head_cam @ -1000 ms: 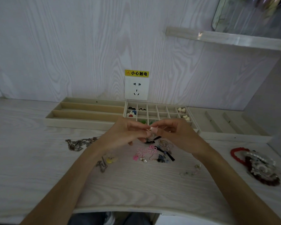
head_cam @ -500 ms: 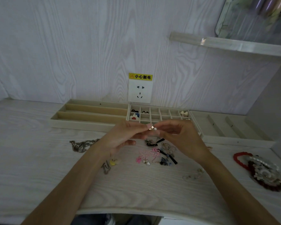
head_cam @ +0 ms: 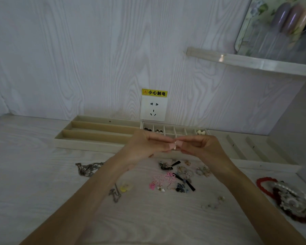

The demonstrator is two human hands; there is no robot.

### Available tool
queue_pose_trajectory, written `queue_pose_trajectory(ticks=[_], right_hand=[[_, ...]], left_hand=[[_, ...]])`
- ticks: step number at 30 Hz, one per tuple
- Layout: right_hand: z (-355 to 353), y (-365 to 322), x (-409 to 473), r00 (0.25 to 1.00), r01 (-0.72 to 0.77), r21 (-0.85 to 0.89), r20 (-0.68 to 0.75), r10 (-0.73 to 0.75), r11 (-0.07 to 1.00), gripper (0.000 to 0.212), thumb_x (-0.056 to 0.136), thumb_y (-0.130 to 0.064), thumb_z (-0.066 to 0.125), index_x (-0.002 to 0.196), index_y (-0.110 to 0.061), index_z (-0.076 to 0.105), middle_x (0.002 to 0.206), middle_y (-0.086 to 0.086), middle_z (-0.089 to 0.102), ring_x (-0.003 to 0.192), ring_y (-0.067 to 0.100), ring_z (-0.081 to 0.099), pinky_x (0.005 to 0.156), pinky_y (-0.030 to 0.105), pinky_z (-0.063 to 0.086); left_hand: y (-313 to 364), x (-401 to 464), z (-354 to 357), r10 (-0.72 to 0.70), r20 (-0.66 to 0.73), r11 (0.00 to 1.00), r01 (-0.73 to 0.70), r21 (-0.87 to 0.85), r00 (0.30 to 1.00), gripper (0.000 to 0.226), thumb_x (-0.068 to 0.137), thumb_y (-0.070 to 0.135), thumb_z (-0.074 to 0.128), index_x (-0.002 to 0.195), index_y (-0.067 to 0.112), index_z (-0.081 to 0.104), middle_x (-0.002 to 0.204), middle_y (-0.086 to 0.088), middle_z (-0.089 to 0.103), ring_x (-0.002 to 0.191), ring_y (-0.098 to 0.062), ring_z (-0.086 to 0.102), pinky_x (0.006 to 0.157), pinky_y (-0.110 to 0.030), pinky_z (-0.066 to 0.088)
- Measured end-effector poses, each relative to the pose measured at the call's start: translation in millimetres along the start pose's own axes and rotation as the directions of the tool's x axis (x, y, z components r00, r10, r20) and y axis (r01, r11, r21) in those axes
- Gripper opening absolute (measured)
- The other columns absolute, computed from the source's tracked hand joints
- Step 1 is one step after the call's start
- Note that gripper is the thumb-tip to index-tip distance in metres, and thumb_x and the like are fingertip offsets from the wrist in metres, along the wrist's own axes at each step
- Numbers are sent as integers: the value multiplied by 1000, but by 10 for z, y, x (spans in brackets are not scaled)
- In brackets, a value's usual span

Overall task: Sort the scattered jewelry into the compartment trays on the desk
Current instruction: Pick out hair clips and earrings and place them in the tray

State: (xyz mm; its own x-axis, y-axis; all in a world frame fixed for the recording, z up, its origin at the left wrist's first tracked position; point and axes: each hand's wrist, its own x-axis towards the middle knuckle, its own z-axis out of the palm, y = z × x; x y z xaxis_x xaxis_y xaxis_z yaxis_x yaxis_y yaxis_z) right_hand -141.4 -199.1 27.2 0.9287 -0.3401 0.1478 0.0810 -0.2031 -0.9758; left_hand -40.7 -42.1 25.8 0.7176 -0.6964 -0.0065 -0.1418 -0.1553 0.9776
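Jewelry [head_cam: 173, 179] is lying scattered on the desk [head_cam: 42, 183] below both hands. Small pieces are sitting in the grid tray [head_cam: 179, 130]; the long-slot tray [head_cam: 99, 133] is showing none. Left hand [head_cam: 145, 147] and right hand [head_cam: 201, 147] are pinching one tiny piece [head_cam: 174, 147] together.

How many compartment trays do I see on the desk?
3, in a row along the wall: left tray with long slots, middle tray with small cells, partly hidden by hands, right tray.

Loose jewelry [head_cam: 173, 179] lies on the desk [head_cam: 34, 183] before the trays [head_cam: 88, 144].
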Motion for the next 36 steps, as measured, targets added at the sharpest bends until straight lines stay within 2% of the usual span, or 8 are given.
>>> queue_pose_trajectory(ticks=[5,7,10,15,20,29,33,36], right_hand=[[-129,-163,291,999,-8,-191,33,15,982,22,74,-9,75,96,-12,74,88,7,75,83,13,71,78,18,55],[-140,-173,439,1000,8,-294,24,-1,956,18,73,-11,76,91,-16,75,84,1,74,78,7,70,71,13,53],[-169,-130,655,999,-45,-445,-28,36,894,14,74,-15,78,88,-17,76,80,1,75,78,9,70,76,20,55],[-203,-26,872,985,-167,-312,-86,148,935,16,75,-6,76,90,-4,74,86,17,73,80,23,71,79,29,58],[-198,111,956,977,-205,-193,-95,189,960,19,77,-7,74,93,2,72,81,14,72,66,13,70,67,19,58],[-183,254,1011,977,-182,-34,-115,177,983,20,76,-5,74,95,0,71,87,12,73,73,14,71,72,20,57],[-160,288,1036,977,-123,-40,-179,114,992,21,75,-9,76,95,-3,72,87,13,74,80,17,72,79,26,57],[-152,303,1042,977,-101,-103,-198,79,990,21,73,-10,78,93,-6,74,88,12,74,81,19,72,82,28,57]], left_hand=[[267,329,-110,191,70,944,-203,260,979,20,75,13,78,94,17,75,83,8,74,67,6,66,61,-4,46],[338,512,-142,174,102,921,-198,335,980,16,77,13,77,90,21,72,78,9,71,68,4,66,55,-10,50],[351,739,-128,155,100,911,-181,370,983,15,77,10,75,86,21,70,77,3,71,70,-3,68,64,-23,58],[172,1017,-37,138,-14,941,-127,314,990,18,74,9,76,79,24,68,82,-6,74,82,-16,71,82,-38,58],[51,1187,26,182,-193,951,-123,283,964,16,69,21,82,79,26,70,82,5,69,91,-13,66,85,-29,51],[-7,1238,-46,83,-71,995,-87,-54,994,24,72,2,79,94,5,71,87,-6,72,80,-11,69,68,-17,56],[-85,1299,-64,159,-109,946,-119,302,981,16,82,33,72,86,18,75,74,4,71,70,-9,68,70,-23,56],[-89,1322,-67,198,-48,901,-162,403,979,19,86,35,66,87,20,77,76,4,73,75,-10,69,84,-35,56]])
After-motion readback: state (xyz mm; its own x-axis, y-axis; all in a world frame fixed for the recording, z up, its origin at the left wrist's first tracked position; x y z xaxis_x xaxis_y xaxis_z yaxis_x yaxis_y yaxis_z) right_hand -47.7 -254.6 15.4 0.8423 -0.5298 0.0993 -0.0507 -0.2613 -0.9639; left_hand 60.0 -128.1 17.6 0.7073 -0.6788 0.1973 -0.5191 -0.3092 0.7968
